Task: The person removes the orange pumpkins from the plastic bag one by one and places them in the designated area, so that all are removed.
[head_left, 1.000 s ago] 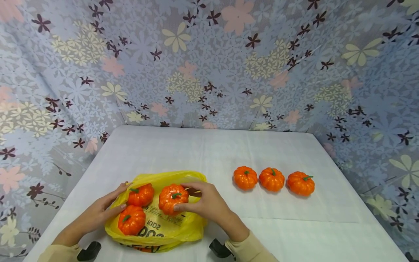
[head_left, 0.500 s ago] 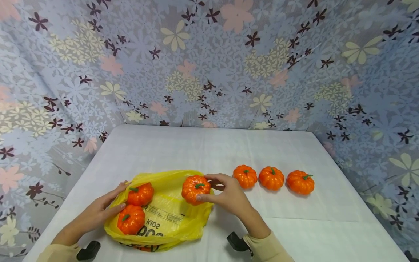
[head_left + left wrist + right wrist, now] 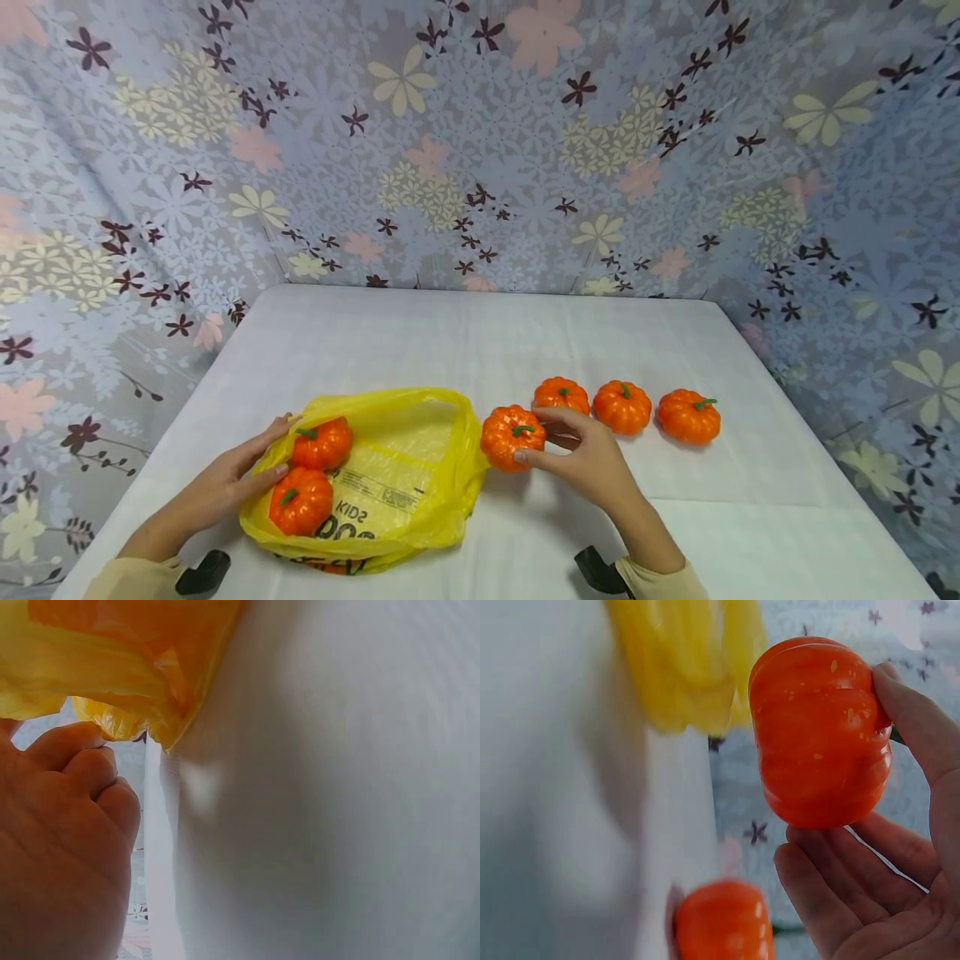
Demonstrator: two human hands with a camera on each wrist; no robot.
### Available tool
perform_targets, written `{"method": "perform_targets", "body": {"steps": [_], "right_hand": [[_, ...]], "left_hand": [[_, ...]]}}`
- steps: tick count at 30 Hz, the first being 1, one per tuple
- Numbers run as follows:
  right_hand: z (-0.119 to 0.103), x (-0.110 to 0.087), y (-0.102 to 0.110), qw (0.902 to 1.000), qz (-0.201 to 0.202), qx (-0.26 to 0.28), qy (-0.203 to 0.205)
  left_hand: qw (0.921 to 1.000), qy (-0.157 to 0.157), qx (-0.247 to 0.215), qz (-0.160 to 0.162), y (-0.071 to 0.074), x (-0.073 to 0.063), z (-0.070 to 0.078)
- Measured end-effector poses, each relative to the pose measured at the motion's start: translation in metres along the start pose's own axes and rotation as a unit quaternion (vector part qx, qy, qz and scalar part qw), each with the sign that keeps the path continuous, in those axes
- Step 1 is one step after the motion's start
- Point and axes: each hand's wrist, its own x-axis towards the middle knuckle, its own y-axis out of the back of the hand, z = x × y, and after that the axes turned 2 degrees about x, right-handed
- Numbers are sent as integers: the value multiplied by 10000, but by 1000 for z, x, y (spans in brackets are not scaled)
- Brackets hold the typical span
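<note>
My right hand (image 3: 588, 458) pinches a small orange pumpkin (image 3: 510, 439) with a green stem between thumb and fingers. The right wrist view shows this pumpkin (image 3: 821, 735) raised off the white surface. It is just right of a yellow plastic bag (image 3: 412, 517), whose mouth gapes upward. With curled fingers, my left hand (image 3: 225, 492) grips the bag's left rim; the left wrist view shows those fingers (image 3: 90, 772) beneath the yellow plastic. Inside the bag, on its left side, lie two more pumpkins, one behind (image 3: 324, 446) and one in front (image 3: 302, 502).
Three pumpkins stand in a row on the white-covered table (image 3: 420, 333): a left one (image 3: 558, 392) partly behind my right hand, a middle one (image 3: 622, 408) and a right one (image 3: 688, 417). Floral cloth (image 3: 480, 167) hangs around the table's back and sides.
My right hand has carried the pumpkin rightward, from over the bag's inside to past its right rim. The left hand has stayed at the bag's left edge.
</note>
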Motion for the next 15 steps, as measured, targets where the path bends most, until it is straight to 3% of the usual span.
{"method": "perform_targets", "body": {"steps": [9,15], "right_hand": [[20,-30,47,9953,711,-644,-139],[25,-44,73,9854,1018,-1228,-587]], "left_hand": [[9998,-29,180,5,1,1,-1],[9999,-56,123,-12,1,0,-1]]}}
